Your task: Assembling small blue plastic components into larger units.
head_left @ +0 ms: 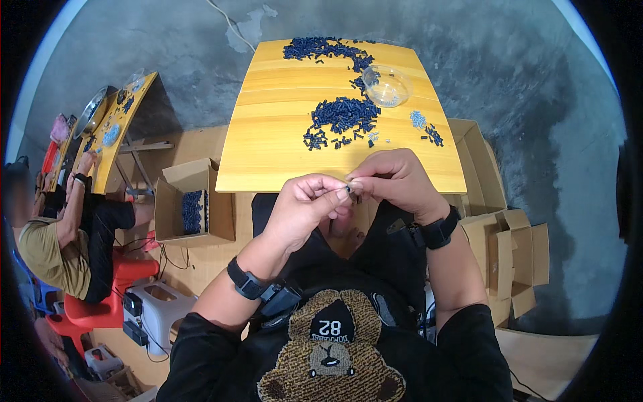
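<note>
Beyond both hands (351, 194), dark plastic pieces (345, 115)

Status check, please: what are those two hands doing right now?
Left hand and right hand pinching one tiny dark plastic piece together. Nothing blocking.

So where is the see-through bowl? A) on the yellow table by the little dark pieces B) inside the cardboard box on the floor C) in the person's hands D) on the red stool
A: the clear bowl sits on the yellow table, right beside the piles of small dark pieces, well away from both hands.
</note>
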